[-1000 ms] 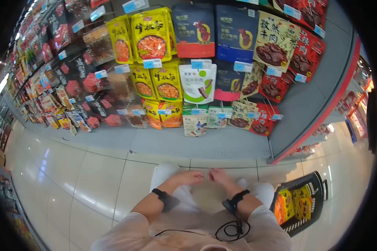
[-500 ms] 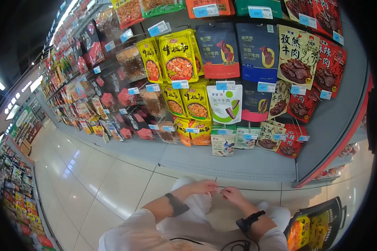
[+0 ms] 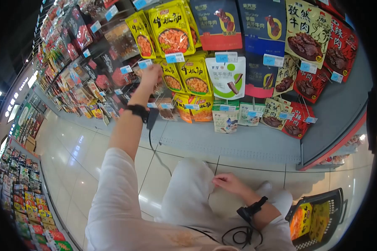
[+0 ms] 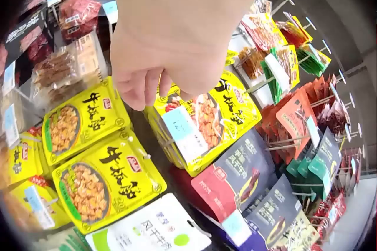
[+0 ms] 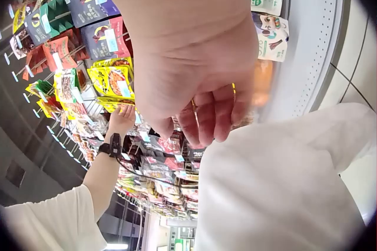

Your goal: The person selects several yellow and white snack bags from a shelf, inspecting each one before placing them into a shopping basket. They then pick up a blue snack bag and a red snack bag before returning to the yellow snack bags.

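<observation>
Several yellow packets (image 3: 195,76) hang just beside the outstretched left hand (image 3: 151,76).

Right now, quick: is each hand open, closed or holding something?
Left hand: at the yellow packets; whether it grips one cannot be told.
Right hand: open, loosely relaxed, nothing visible in it.

See rack (image 3: 222,144) ahead with snack bags (image 3: 195,77) on it in rows and price tags (image 3: 174,57) in front of them. Have left hand (image 3: 151,78) up by those bags, right hand (image 3: 231,184) low beside left knee (image 3: 192,172). Have basket (image 3: 318,197) on floor (image 3: 79,180) at right, packs (image 3: 301,221) inside. See stocked shelf (image 3: 29,196) far left, across the aisle.
</observation>
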The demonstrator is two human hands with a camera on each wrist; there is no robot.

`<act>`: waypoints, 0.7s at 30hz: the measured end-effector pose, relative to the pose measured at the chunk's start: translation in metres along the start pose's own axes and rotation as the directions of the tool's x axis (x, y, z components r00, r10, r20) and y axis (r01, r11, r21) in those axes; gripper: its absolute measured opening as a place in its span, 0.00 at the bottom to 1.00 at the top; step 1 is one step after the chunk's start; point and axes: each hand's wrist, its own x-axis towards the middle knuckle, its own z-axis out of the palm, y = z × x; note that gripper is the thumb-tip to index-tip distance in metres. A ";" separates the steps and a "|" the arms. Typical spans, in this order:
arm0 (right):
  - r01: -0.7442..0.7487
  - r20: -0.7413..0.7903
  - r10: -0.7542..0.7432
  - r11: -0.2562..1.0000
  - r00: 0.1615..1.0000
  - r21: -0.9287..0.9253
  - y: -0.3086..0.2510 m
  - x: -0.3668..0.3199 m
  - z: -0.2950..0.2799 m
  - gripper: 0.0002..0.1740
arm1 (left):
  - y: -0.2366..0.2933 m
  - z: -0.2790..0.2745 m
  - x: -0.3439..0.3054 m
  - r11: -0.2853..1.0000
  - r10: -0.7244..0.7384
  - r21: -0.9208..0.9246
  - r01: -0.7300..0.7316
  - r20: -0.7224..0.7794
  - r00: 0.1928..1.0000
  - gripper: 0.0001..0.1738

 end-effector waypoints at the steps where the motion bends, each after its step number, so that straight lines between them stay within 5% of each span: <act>1: -0.015 0.000 0.015 1.000 1.000 0.006 -0.003 0.001 0.000 0.11 | 0.014 0.004 0.000 1.000 -0.011 -0.012 0.010 -0.032 0.999 0.15; 4: -0.094 0.005 0.094 0.995 0.996 -0.043 -0.010 0.006 -0.001 0.11 | 0.011 0.006 0.040 0.996 0.007 -0.089 -0.007 -0.003 1.000 0.10; 6: -0.083 0.026 0.084 0.996 0.996 -0.036 0.000 0.013 -0.002 0.11 | 0.016 0.010 0.052 0.988 -0.018 -0.155 0.018 -0.002 1.000 0.13; 9: -0.057 0.045 0.059 0.997 0.997 -0.048 0.007 0.019 -0.006 0.11 | 0.039 0.022 0.041 1.000 0.005 0.026 -0.005 0.025 1.000 0.30; 13: -0.010 0.038 0.013 0.998 0.999 -0.056 0.016 0.027 -0.010 0.11 | 0.042 0.036 0.054 0.994 -0.108 -0.028 0.107 -0.055 0.993 0.29; 19: -0.029 0.071 0.040 0.988 0.997 -0.154 -0.011 0.029 -0.018 0.12 | 0.046 0.042 0.070 0.997 -0.058 -0.046 0.056 -0.035 0.998 0.25; 21: 0.002 0.070 0.007 0.993 0.998 -0.120 -0.007 0.031 -0.018 0.12 | 0.043 0.042 0.078 1.000 -0.029 0.006 0.030 -0.129 0.991 0.27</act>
